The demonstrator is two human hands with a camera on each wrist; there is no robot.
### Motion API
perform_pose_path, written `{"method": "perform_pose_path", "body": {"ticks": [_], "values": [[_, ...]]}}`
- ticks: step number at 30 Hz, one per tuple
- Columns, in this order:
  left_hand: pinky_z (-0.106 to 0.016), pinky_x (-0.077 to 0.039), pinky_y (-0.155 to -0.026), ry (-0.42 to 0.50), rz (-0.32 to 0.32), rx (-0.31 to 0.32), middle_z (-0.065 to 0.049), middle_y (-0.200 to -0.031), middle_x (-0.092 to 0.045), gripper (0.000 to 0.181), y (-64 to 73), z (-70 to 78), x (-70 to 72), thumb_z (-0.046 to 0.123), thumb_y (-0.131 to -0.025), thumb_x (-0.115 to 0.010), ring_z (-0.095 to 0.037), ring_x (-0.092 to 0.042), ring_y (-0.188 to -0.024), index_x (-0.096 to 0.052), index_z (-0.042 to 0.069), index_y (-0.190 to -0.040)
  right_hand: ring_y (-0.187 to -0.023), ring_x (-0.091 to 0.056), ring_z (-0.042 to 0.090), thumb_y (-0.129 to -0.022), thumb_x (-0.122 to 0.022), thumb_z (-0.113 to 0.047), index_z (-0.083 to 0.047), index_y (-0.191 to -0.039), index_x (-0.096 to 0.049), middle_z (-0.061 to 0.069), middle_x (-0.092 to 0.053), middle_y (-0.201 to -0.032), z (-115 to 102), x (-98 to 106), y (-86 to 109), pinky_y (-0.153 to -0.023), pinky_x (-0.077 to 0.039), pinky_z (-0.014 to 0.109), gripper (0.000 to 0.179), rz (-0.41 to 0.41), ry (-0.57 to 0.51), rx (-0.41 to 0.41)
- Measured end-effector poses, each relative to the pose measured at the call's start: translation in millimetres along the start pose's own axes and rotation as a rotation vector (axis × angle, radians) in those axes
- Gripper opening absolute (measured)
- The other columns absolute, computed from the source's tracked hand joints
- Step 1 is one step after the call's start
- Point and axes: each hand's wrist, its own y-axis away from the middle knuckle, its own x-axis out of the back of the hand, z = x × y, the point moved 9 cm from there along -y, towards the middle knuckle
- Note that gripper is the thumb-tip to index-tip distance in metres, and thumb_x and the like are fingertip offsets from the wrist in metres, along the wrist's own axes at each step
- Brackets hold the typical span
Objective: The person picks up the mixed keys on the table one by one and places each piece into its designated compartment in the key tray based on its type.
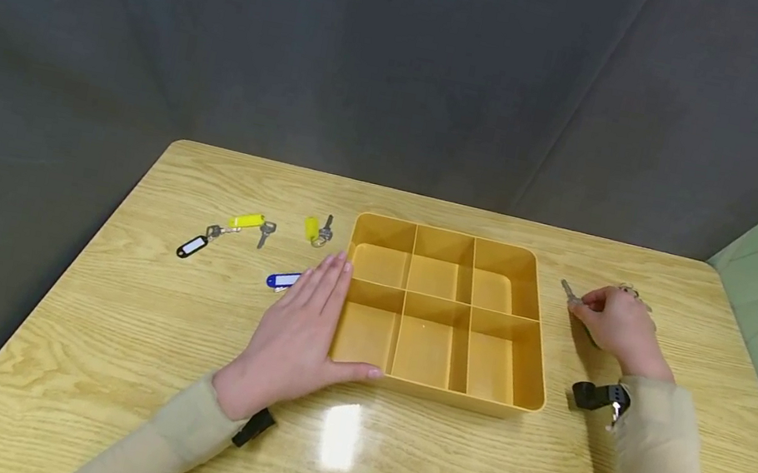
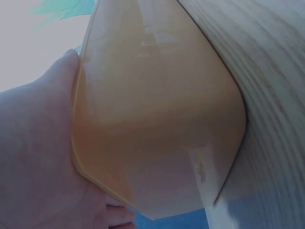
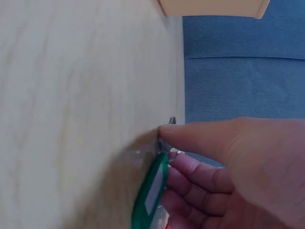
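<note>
A mustard-yellow divided tray (image 1: 424,391) with several compartments lies on the table. My left hand (image 1: 295,340) rests along the tray's left side, its fingers straight and its thumb over the front rim; the left wrist view shows the tray's outer wall (image 2: 157,95) beside the palm. To the right of the tray, my right hand (image 1: 618,325) pinches a key (image 1: 569,291) between thumb and fingers. From that key hangs a green key tag (image 3: 151,191), seen in the right wrist view. Another key ring (image 1: 628,290) lies partly hidden behind the right hand.
Left of the tray lie a black-tagged key (image 1: 193,246), a yellow-tagged key (image 1: 246,221), another yellow tag (image 1: 312,229) with its key, and a blue tag (image 1: 283,280) partly covered by my left fingers. Dark fabric (image 1: 394,62) rises behind the wooden table (image 1: 99,356).
</note>
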Motion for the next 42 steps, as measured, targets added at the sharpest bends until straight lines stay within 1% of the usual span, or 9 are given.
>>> {"method": "perform_pose_path", "body": {"ticks": [4,9,14,20,23,28,32,37,42], "values": [[-0.037,0.0,-0.124,-0.001,-0.021,0.009,-0.014,-0.167,0.007,0.13,1.1,-1.5,-1.5,0.095,-0.079,-0.031,-0.025,0.006,-0.154,-0.003,-0.002,-0.161,-0.081,-0.055,0.033,-0.098,-0.068,-0.027,0.01,-0.105,-0.064,0.02,-0.064,-0.093,0,-2,0.1,-0.067,-0.045,0.041,0.038,-0.016,-0.012,-0.005],[-0.037,0.002,-0.123,-0.014,-0.039,0.04,-0.015,-0.168,0.004,0.131,5.6,-8.3,-1.1,0.097,-0.078,-0.028,-0.026,0.005,-0.154,-0.003,-0.002,-0.16,-0.082,-0.053,0.031,-0.097,-0.072,-0.026,0.008,-0.105,-0.064,0.016,-0.062,-0.092,-1,-7,-3.3,-0.067,-0.042,0.038,0.036,0.038,-0.096,-0.006],[-0.037,0.0,-0.124,-0.009,-0.021,0.047,-0.018,-0.168,-0.002,0.13,10.1,-12.8,1.4,0.096,-0.079,-0.03,-0.029,0.001,-0.154,-0.005,-0.003,-0.16,-0.084,-0.056,0.03,-0.096,-0.073,-0.023,0.009,-0.11,-0.064,0.018,-0.063,-0.098,-3,-9,-5.7,-0.067,-0.045,0.033,0.037,0.082,-0.185,0.0],[-0.037,0.0,-0.124,0.011,-0.008,0.035,-0.015,-0.168,0.004,0.128,11.4,-13.5,0.7,0.094,-0.081,-0.034,-0.031,-0.003,-0.154,-0.006,-0.003,-0.16,-0.085,-0.057,0.027,-0.098,-0.07,-0.027,0.009,-0.117,-0.065,0.02,-0.065,-0.105,3,-10,-2.5,-0.061,-0.049,0.023,0.041,0.081,-0.263,-0.052],[-0.037,0.001,-0.123,0.01,-0.01,0.032,-0.014,-0.167,0.007,0.128,10.9,-13.2,0.6,0.094,-0.081,-0.033,-0.029,0.001,-0.154,-0.005,-0.003,-0.16,-0.083,-0.058,0.026,-0.099,-0.068,-0.03,0.008,-0.118,-0.067,0.02,-0.067,-0.105,4,-9,-1.1,-0.06,-0.05,0.024,0.042,0.085,-0.272,-0.068],[-0.038,0.0,-0.124,-0.003,-0.016,0.033,-0.015,-0.167,0.006,0.129,9.8,-12.8,1.3,0.094,-0.08,-0.033,-0.028,0.004,-0.154,-0.004,-0.003,-0.16,-0.084,-0.058,0.027,-0.1,-0.068,-0.031,0.005,-0.117,-0.069,0.02,-0.069,-0.104,2,-6,1.2,-0.06,-0.05,0.026,0.04,0.095,-0.279,-0.076],[-0.038,0.0,-0.124,-0.008,-0.02,0.034,-0.016,-0.168,0.003,0.129,9.3,-12.5,1.6,0.094,-0.08,-0.032,-0.029,0.002,-0.154,-0.005,-0.003,-0.16,-0.088,-0.058,0.027,-0.099,-0.069,-0.033,0.003,-0.117,-0.071,0.02,-0.07,-0.107,0,-5,1.7,-0.064,-0.049,0.026,0.04,0.099,-0.285,-0.078],[-0.037,-0.001,-0.124,-0.014,-0.015,0.033,-0.018,-0.168,-0.003,0.128,8.9,-11.9,2.8,0.094,-0.08,-0.032,-0.029,-0.002,-0.154,-0.006,-0.003,-0.16,-0.096,-0.057,0.028,-0.099,-0.069,-0.036,0.002,-0.12,-0.072,0.022,-0.069,-0.113,0,-6,2.1,-0.073,-0.047,0.033,0.044,0.079,-0.308,-0.097],[-0.037,0.0,-0.124,-0.017,-0.025,0.036,-0.016,-0.168,0.003,0.129,8.5,-11.6,2.6,0.095,-0.08,-0.03,-0.027,0.002,-0.154,-0.005,-0.003,-0.16,-0.101,-0.052,0.029,-0.099,-0.07,-0.036,0.004,-0.119,-0.072,0.023,-0.067,-0.118,0,-5,3.9,-0.076,-0.044,0.037,0.044,0.049,-0.312,-0.101]]}}
